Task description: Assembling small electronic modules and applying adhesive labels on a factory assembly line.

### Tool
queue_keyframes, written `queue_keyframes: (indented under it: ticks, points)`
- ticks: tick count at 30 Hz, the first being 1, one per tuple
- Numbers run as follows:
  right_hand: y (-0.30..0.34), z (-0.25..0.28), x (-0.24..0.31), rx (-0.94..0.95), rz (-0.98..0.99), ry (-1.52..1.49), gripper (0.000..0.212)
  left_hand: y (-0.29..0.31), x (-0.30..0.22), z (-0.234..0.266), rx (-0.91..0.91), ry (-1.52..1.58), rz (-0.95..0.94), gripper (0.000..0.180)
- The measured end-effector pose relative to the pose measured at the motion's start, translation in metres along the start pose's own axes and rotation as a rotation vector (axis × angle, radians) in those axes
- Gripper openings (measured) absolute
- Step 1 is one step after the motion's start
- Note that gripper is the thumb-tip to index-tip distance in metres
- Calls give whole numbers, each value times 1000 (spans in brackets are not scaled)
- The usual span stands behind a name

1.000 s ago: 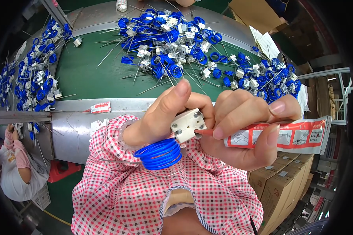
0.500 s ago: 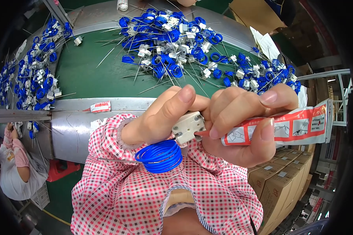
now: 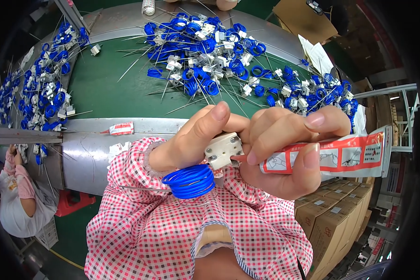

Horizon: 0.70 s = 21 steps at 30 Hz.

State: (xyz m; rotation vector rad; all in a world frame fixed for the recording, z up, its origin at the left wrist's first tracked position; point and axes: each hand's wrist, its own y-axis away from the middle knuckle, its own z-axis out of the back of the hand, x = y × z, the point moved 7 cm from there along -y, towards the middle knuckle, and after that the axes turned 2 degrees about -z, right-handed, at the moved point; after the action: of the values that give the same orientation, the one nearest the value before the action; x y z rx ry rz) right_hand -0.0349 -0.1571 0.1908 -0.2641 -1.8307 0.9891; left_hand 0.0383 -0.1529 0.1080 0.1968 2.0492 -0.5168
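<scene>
The bench has a green top with bare metal strips front and back. Big messy heap of blue coils with white blocks toward the far side, thin rods poking out everywhere, plus a smaller cluster off to the right. One loose white block sits near the left. A red-and-white tube lies on the front strip.

Pink-and-black checked smock with puffy sleeves, frilled cuff, striped neckline trim
</scene>
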Motion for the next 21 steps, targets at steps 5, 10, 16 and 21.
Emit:
queue_keyframes:
  ticks: [5, 10, 16, 21]
  points:
    - [1, 1, 1, -2, 1, 30, 26, -1, 2, -2, 45, 29, 34, 74]
    - [-1, 0, 1, 16, -29, 3, 25, -1, -3, -6, 33, 15, 32, 73]
    - [0, 2, -3, -32, -101, 45, 25, -2, -10, -8, 66, -69, 49, 73]
    - [0, -1, -6, -27, -102, 32, 25, -1, -10, -5, 22, -148, 9, 76]
